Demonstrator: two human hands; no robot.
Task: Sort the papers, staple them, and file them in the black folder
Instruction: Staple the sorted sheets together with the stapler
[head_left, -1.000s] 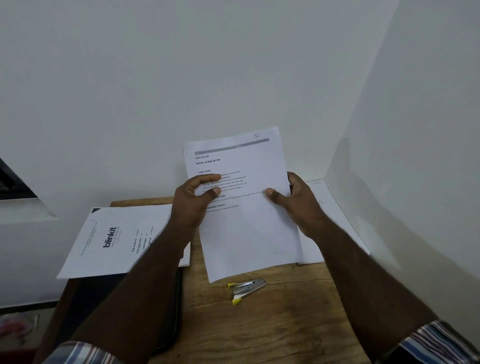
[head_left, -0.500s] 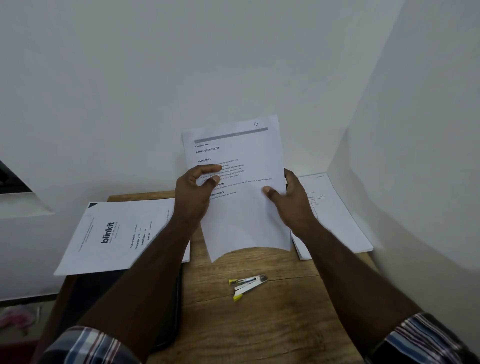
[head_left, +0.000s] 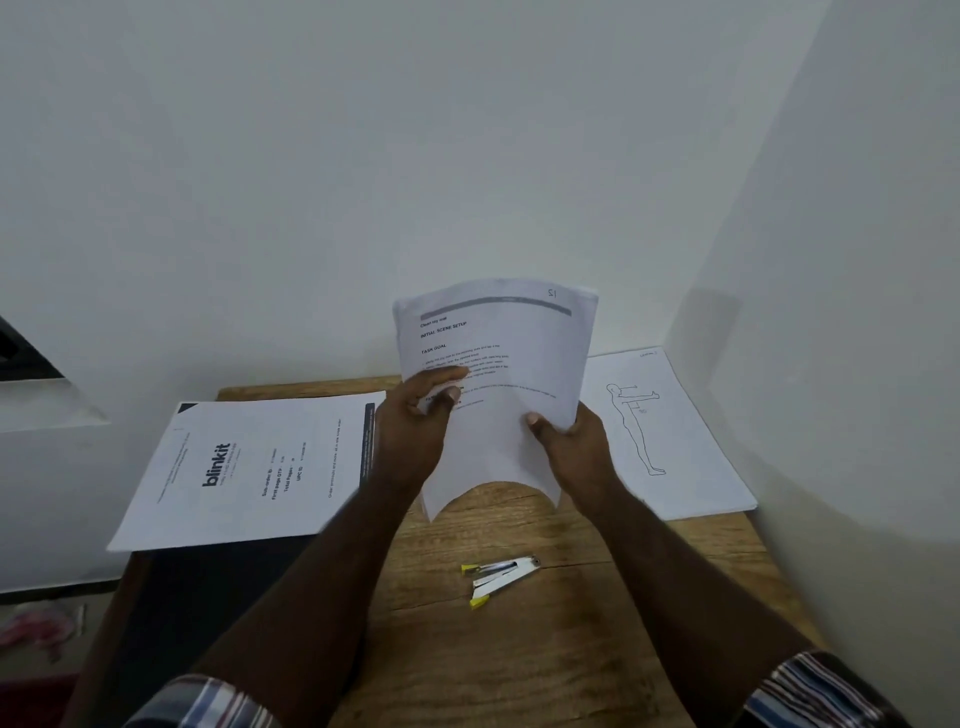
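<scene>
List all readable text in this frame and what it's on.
"INITIAL SCENE SETUP", "TASK GOAL": white printed sheets held in both hands; a handwritten mark at the top corner and the body lines are too blurred.
"blinkit", "Sub-order ID", "Total Pages": white cover sheet on the left; its numbers are too small.
White figure-drawing sheet on the right: corner label unreadable.

You have three lots of paper: one sheaf in two hands, one blinkit sheet, one figure stack; one stapler; one black folder
</scene>
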